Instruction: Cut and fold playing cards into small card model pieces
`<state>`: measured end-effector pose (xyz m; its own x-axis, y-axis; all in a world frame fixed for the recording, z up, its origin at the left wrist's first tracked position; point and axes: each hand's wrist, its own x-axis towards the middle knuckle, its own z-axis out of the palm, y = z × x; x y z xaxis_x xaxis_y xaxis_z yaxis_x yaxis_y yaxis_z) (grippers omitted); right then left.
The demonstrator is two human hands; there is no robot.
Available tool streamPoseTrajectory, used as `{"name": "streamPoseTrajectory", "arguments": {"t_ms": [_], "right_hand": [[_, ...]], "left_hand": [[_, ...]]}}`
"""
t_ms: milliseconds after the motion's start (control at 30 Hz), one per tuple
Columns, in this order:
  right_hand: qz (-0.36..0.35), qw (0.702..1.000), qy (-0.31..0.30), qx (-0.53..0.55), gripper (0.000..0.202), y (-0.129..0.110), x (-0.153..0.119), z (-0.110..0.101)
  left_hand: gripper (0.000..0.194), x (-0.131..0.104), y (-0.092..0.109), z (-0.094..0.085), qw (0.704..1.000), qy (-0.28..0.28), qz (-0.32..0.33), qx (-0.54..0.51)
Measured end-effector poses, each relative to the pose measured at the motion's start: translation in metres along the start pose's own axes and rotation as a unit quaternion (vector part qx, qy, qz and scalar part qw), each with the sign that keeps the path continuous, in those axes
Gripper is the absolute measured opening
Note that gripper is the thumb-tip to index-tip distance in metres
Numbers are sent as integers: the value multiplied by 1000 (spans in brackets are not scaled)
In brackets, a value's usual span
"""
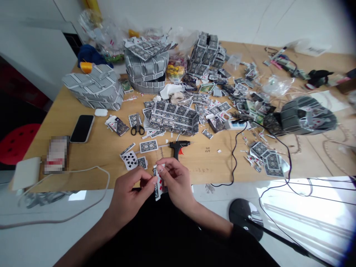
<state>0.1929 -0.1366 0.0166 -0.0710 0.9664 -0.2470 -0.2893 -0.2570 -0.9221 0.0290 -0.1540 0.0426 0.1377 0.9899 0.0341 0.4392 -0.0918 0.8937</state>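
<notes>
Between my two hands, just off the table's front edge, is a folded playing card point(157, 189) with red marks and a grey patterned back. My left hand point(132, 191) pinches its left edge with thumb and finger. My right hand point(176, 180) grips its upper right part. Beyond them a black glue gun point(178, 147) with a red trigger lies on the table. Left of it are a face-down card point(148, 146), a ten of spades point(130, 160) and a small cut card piece point(142, 162). Black scissors point(137, 127) lie farther back, and an open box made of cards point(174, 119) stands behind the glue gun.
Woven card baskets point(94, 89) stand along the back, and another card piece point(307, 115) at the right. Loose cards are heaped mid-table. A power strip point(237, 125) trails a black cable point(236, 159) over the front edge. A phone point(82, 128) and a white charger point(27, 173) lie left.
</notes>
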Motion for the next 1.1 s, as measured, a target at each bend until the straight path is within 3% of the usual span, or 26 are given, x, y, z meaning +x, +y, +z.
{"name": "streamPoseTrajectory", "arguments": {"t_ms": [233,433,600,800,1100], "right_hand": [[157,959,-48,232,39,-3,4,6],[182,944,-51,269,36,0,1,7],[132,960,-60,241,31,2,0,7],[-3,992,-56,112,20,1,-2,3],[-65,998,-24,-1,23,0,-8,1]], "left_hand": [[20,-2,3,-1,999,-23,28,-23],[23,-2,4,0,999,-18,6,-33],[27,-1,5,0,999,-22,-19,-45],[32,-1,2,-5,996,-52,-41,-65],[34,1,0,-10,998,-47,48,5]]}}
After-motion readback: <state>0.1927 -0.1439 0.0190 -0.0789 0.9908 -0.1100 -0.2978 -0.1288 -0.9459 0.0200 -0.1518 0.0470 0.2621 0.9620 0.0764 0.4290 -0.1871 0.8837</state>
